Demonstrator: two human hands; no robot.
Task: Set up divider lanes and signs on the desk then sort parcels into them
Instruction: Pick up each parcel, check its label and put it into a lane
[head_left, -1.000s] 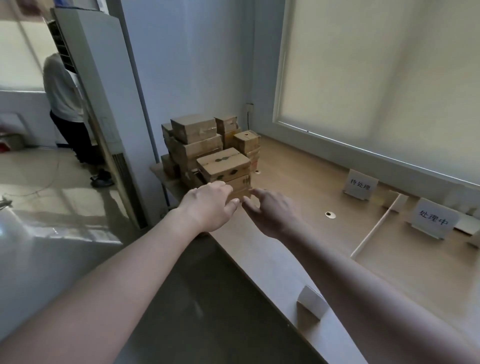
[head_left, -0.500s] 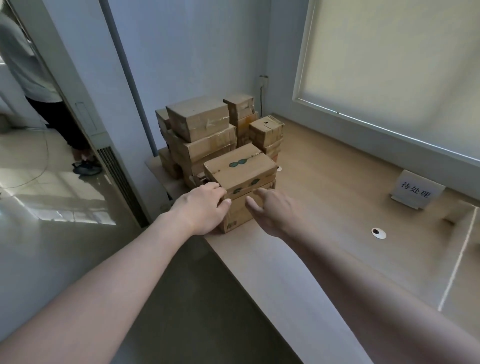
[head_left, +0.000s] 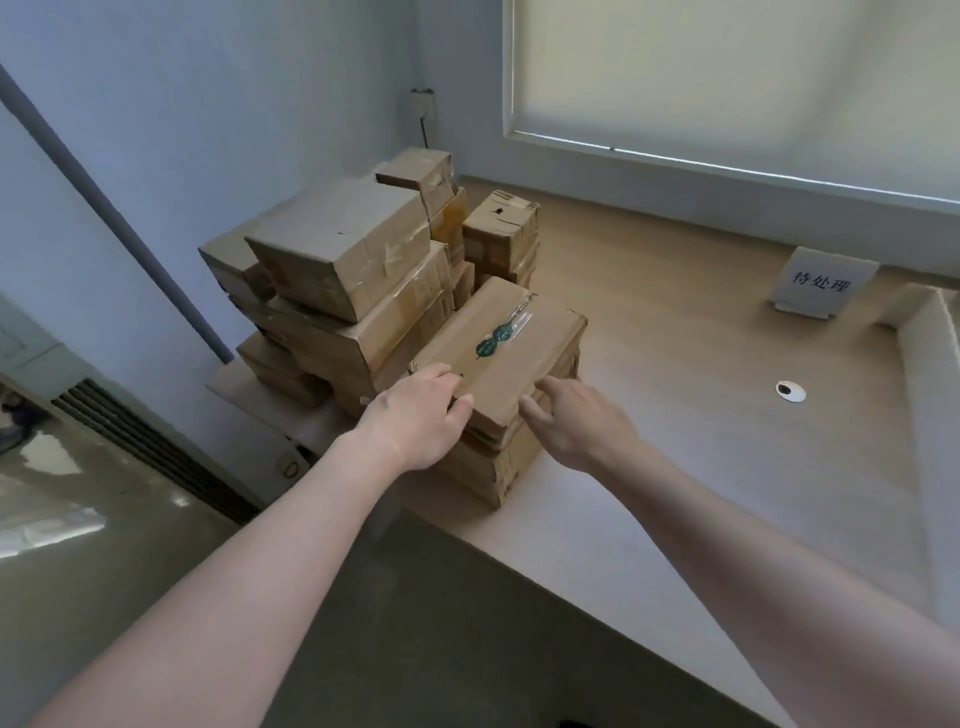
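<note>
Both hands meet at the near end of the top parcel (head_left: 498, 353), a flat cardboard box with a green mark under clear tape that caps the front stack at the tabletop's (head_left: 675, 467) left corner. The left hand (head_left: 415, 421) curls its fingers over the box's near left corner, while the right hand (head_left: 576, 421) touches the near right edge with fingers loosely extended. A white sign (head_left: 821, 283) stands well right, beside a white divider (head_left: 930, 338).
</note>
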